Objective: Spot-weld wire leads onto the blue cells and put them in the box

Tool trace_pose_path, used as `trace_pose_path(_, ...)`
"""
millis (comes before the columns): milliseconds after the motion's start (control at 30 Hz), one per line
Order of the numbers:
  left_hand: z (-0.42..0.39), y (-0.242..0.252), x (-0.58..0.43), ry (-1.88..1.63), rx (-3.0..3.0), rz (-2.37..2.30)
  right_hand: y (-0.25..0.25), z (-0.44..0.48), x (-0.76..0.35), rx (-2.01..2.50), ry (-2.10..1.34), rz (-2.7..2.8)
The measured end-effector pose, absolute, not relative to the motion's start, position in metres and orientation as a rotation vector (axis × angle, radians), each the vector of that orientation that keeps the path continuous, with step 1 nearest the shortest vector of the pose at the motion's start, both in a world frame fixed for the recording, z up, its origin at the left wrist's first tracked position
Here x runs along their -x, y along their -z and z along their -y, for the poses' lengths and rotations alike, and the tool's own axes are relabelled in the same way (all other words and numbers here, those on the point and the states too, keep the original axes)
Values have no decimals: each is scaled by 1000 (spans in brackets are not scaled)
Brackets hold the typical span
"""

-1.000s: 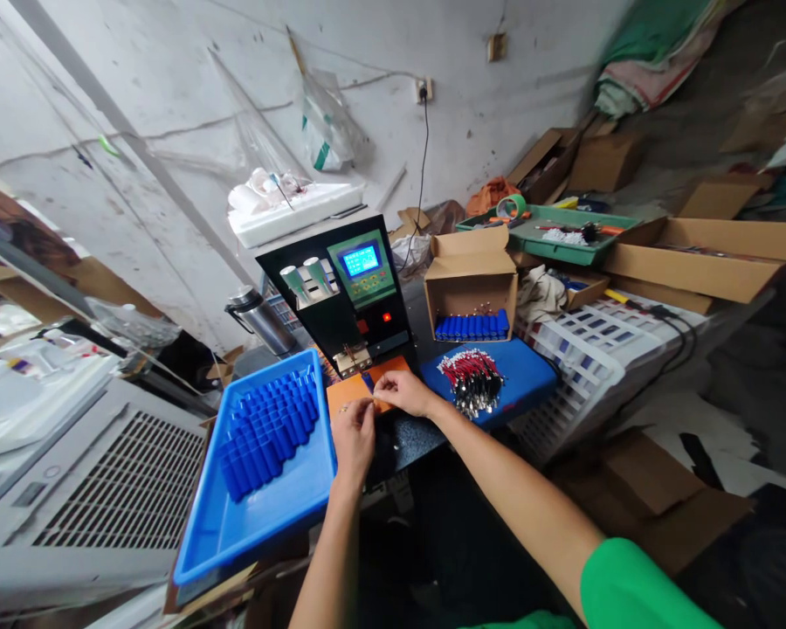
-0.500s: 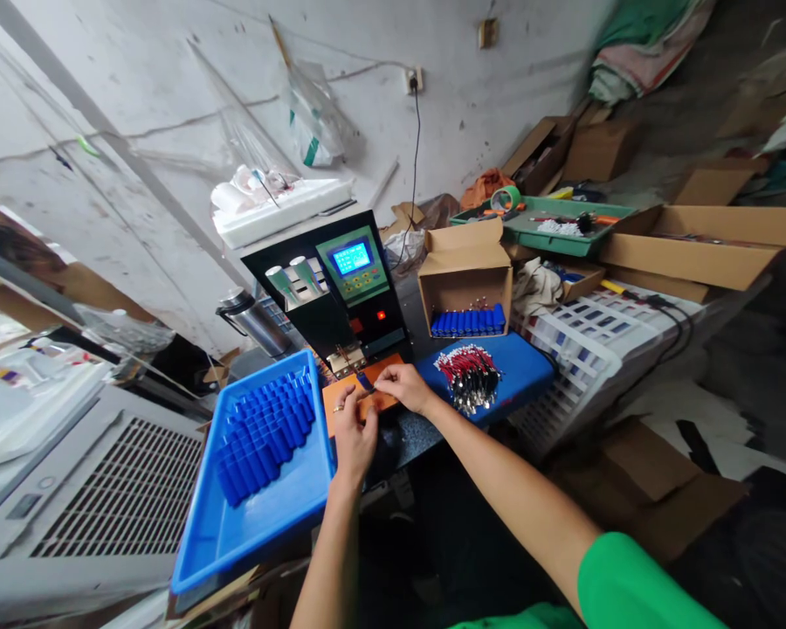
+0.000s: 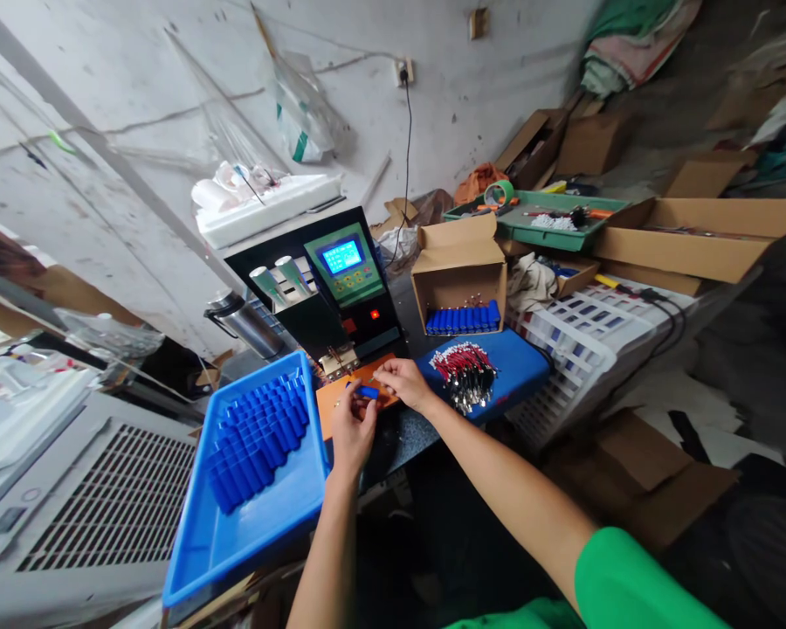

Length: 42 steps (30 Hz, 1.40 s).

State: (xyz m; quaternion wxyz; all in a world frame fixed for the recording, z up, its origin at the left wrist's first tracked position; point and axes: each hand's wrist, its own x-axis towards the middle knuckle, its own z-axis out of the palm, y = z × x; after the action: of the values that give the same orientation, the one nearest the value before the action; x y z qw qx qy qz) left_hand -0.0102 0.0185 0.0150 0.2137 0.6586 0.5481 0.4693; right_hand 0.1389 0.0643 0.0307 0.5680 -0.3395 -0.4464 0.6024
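Note:
My left hand (image 3: 354, 430) is closed around one end of a blue cylindrical battery cell (image 3: 368, 392), which lies on its side just above an orange board (image 3: 326, 411). To the right of that cell, my right hand (image 3: 404, 384) is pinched; whatever sits between its fingertips is too small to make out. Directly behind both hands stands a black spot welder (image 3: 288, 325) with a lit blue screen, its metal electrode block (image 3: 339, 361) over the board. A bundle of red and black wires (image 3: 464, 374) lies right of my right hand on a blue surface (image 3: 524, 362).
At left, a blue tray (image 3: 245, 546) holds rows of blue cells (image 3: 255, 441). An opened cardboard box (image 3: 462, 275) with more cells stands behind the wires. Further right are a green tray (image 3: 550, 234) and a white plastic crate (image 3: 569, 336). A steel flask (image 3: 245, 323) stands left of the welder.
The blue cell now shows clearly between my hands, turned more sideways and nearer to me than before. The camera view has shifted slightly; my right hand stays pinched.

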Motion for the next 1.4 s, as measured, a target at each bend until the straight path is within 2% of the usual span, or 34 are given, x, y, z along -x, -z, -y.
trace_pose_path(333, -20, -24, 8, -1402, -1626, -1590, -24, -72, -133, 826, -1405, 1007)
trace_pose_path(800, -32, -29, 7, -1239, -1628, -1677, -18, -77, -131, 970, -1241, 1149)
trace_pose_path(1100, -31, -22, 8, -1253, -1681, -1729, -34, -75, -124, 980, -1385, 1049)
trace_pose_path(1400, -29, -22, 3, -1230, -1679, -1858, -48, -74, -110, 980, -1386, 1106)
